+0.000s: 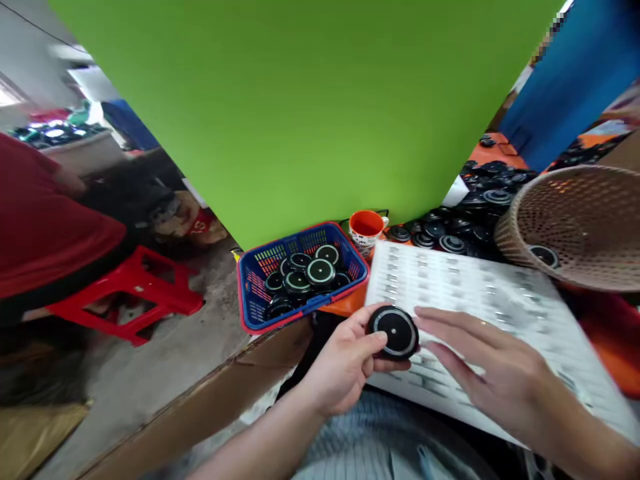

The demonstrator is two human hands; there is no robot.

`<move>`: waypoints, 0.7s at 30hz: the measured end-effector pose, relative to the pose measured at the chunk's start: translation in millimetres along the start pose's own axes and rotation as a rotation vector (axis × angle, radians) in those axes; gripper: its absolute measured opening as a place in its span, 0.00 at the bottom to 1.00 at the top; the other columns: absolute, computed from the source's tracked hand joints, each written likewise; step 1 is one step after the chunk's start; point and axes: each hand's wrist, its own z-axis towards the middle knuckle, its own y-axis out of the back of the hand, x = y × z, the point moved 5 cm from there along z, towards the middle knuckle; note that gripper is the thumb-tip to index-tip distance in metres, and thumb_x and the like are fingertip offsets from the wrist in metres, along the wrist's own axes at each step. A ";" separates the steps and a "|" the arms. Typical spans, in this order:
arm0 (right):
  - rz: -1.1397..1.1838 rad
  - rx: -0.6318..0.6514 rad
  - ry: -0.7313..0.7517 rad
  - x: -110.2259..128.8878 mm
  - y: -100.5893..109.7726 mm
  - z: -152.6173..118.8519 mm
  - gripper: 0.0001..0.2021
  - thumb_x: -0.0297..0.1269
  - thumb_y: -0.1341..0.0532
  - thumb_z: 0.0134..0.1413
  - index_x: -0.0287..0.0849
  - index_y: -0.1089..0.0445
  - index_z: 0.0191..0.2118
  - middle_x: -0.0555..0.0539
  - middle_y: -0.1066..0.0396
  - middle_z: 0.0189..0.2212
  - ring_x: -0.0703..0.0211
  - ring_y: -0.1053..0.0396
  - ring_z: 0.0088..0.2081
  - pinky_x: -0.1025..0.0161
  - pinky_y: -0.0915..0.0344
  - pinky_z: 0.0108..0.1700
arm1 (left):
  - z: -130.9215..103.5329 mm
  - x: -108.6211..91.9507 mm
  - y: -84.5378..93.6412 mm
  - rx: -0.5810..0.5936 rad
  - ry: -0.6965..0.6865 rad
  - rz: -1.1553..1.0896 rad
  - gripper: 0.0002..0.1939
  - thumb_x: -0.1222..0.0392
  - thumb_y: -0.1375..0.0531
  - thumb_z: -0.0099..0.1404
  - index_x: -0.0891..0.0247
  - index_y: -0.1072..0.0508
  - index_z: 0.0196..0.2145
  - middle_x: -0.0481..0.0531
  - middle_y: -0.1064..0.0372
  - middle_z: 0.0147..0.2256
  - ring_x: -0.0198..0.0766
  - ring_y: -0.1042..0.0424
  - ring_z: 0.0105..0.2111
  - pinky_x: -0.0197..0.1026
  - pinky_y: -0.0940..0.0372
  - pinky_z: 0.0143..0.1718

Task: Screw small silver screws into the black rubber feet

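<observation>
My left hand [353,353] grips a round black disc [395,332] with a pale ring and a small metal centre, thumb on its face and fingers beneath. Just right of the disc, my right hand [485,360] has its fingers stretched out, close to the rim; whether they touch it I cannot tell. Below and beyond both hands lies a white foam sheet [465,283] with rows of small shiny pieces. A blue basket with a red rim [305,308] stands ahead on the left, holding several similar discs [321,271].
An orange-lined mug [367,230] stands behind the sheet. Piled black discs [453,243] and a woven basket [575,227] are at right. A green panel [300,120] rises ahead. Cardboard [250,367] edges my left side. A person in red sits on a red stool [135,287] farther left.
</observation>
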 end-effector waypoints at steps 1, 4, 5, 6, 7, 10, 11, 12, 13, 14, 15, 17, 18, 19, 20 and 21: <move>0.066 -0.014 -0.104 -4.0 -1.3 0.5 0.16 0.30 0.41 0.64 0.45 0.31 0.55 0.48 0.27 0.52 0.61 0.28 0.50 0.65 0.30 0.52 | -0.8 0.2 0.0 0.004 0.007 0.005 0.21 0.66 0.37 0.64 0.65 0.30 0.55 0.60 0.28 0.47 0.42 0.24 0.41 0.43 0.26 0.40; 0.385 0.039 -0.490 -13.9 -13.5 2.1 0.12 0.42 0.43 0.66 0.47 0.27 0.49 0.51 0.23 0.38 0.65 0.26 0.37 0.71 0.29 0.34 | -2.5 1.8 -1.3 0.020 0.036 0.017 0.24 0.65 0.36 0.64 0.63 0.31 0.57 0.61 0.29 0.51 0.45 0.24 0.44 0.45 0.26 0.41; 0.506 0.086 -0.598 -14.1 -19.8 2.3 0.13 0.46 0.43 0.65 0.46 0.26 0.46 0.51 0.24 0.34 0.65 0.27 0.33 0.71 0.31 0.30 | -2.8 2.1 -1.7 0.025 0.038 0.018 0.24 0.64 0.36 0.63 0.63 0.31 0.57 0.61 0.29 0.51 0.46 0.24 0.44 0.45 0.26 0.42; 0.612 0.127 -0.683 -13.1 -25.6 2.5 0.14 0.48 0.43 0.64 0.45 0.26 0.43 0.51 0.25 0.31 0.65 0.29 0.30 0.71 0.33 0.28 | -2.9 2.2 -2.1 0.032 0.036 0.018 0.25 0.64 0.36 0.63 0.63 0.31 0.58 0.61 0.29 0.52 0.46 0.24 0.44 0.46 0.25 0.42; 0.691 0.145 -0.746 -11.6 -30.0 2.8 0.15 0.50 0.42 0.63 0.44 0.26 0.40 0.52 0.27 0.28 0.66 0.32 0.27 0.71 0.34 0.26 | -2.9 2.3 -2.5 0.041 0.033 0.019 0.25 0.63 0.35 0.63 0.63 0.30 0.58 0.61 0.29 0.51 0.46 0.23 0.43 0.46 0.25 0.41; 0.752 0.095 -0.816 -8.6 -36.6 4.2 0.17 0.53 0.41 0.61 0.42 0.28 0.36 0.51 0.30 0.26 0.66 0.36 0.26 0.71 0.36 0.27 | -3.2 3.0 -1.7 0.056 0.019 0.039 0.26 0.61 0.34 0.62 0.65 0.30 0.57 0.62 0.27 0.49 0.45 0.23 0.40 0.46 0.25 0.40; 0.744 0.088 -0.820 -7.8 -38.7 4.3 0.18 0.53 0.41 0.61 0.41 0.28 0.35 0.51 0.30 0.25 0.66 0.37 0.26 0.70 0.36 0.28 | -3.9 2.7 -0.7 0.053 0.016 0.057 0.27 0.60 0.34 0.62 0.65 0.30 0.58 0.62 0.27 0.48 0.44 0.22 0.39 0.45 0.25 0.39; 0.741 0.101 -0.822 -6.8 -41.5 4.1 0.19 0.54 0.41 0.61 0.41 0.28 0.36 0.51 0.30 0.25 0.65 0.37 0.27 0.70 0.36 0.28 | -5.0 1.6 0.4 0.049 0.016 0.089 0.27 0.60 0.34 0.61 0.65 0.30 0.58 0.61 0.26 0.48 0.43 0.23 0.38 0.45 0.25 0.39; 0.751 0.136 -0.821 -5.3 -44.8 3.6 0.19 0.55 0.42 0.61 0.41 0.28 0.38 0.50 0.30 0.25 0.65 0.36 0.27 0.69 0.35 0.28 | -6.5 -0.8 1.6 0.047 0.020 0.136 0.28 0.59 0.34 0.61 0.65 0.30 0.58 0.61 0.26 0.48 0.42 0.23 0.37 0.44 0.25 0.38; 0.770 0.191 -0.814 -3.5 -47.9 2.8 0.20 0.55 0.43 0.61 0.41 0.28 0.40 0.50 0.30 0.26 0.64 0.35 0.27 0.68 0.34 0.28 | -8.4 -5.5 3.2 0.045 0.021 0.200 0.28 0.59 0.34 0.61 0.65 0.30 0.58 0.61 0.26 0.49 0.41 0.23 0.38 0.43 0.25 0.39; 0.784 0.249 -0.802 -2.2 -49.8 1.3 0.21 0.56 0.43 0.61 0.42 0.28 0.42 0.49 0.29 0.27 0.62 0.34 0.27 0.67 0.32 0.29 | -10.6 -13.3 5.3 0.042 0.014 0.276 0.28 0.58 0.34 0.62 0.65 0.30 0.58 0.61 0.26 0.49 0.42 0.23 0.38 0.43 0.26 0.39; 0.764 0.319 -0.761 -3.9 -46.5 -3.4 0.22 0.57 0.42 0.59 0.44 0.28 0.49 0.47 0.25 0.32 0.59 0.29 0.32 0.66 0.28 0.33 | -15.5 -40.6 14.7 -0.010 -0.051 0.455 0.27 0.56 0.37 0.64 0.64 0.31 0.59 0.60 0.26 0.49 0.43 0.23 0.40 0.44 0.26 0.39; 0.720 0.309 -0.740 -8.5 -40.7 -6.4 0.23 0.57 0.40 0.58 0.46 0.28 0.51 0.46 0.24 0.36 0.57 0.26 0.34 0.66 0.27 0.35 | -18.3 -60.2 23.1 -0.079 -0.112 0.565 0.26 0.56 0.38 0.65 0.64 0.32 0.60 0.60 0.26 0.49 0.44 0.23 0.41 0.45 0.26 0.40; 0.654 0.284 -0.723 -15.6 -32.8 -9.9 0.24 0.57 0.39 0.56 0.48 0.28 0.52 0.46 0.23 0.39 0.55 0.25 0.37 0.66 0.26 0.37 | -21.6 -83.0 33.9 -0.177 -0.188 0.698 0.26 0.55 0.40 0.66 0.63 0.32 0.60 0.59 0.26 0.50 0.45 0.23 0.42 0.46 0.26 0.41; 0.548 0.219 -0.719 -25.7 -22.0 -13.2 0.24 0.58 0.37 0.53 0.50 0.27 0.51 0.46 0.23 0.41 0.54 0.24 0.38 0.67 0.25 0.37 | -25.5 -107.0 46.6 -0.300 -0.262 0.860 0.25 0.56 0.42 0.67 0.63 0.32 0.60 0.59 0.25 0.50 0.46 0.23 0.43 0.48 0.26 0.43; 0.439 0.159 -0.721 -36.9 -10.6 -16.1 0.24 0.58 0.36 0.52 0.52 0.25 0.50 0.46 0.22 0.42 0.53 0.23 0.38 0.67 0.25 0.36 | -29.4 -130.5 59.5 -0.427 -0.327 1.063 0.24 0.56 0.43 0.68 0.63 0.32 0.60 0.59 0.26 0.52 0.47 0.24 0.45 0.50 0.27 0.46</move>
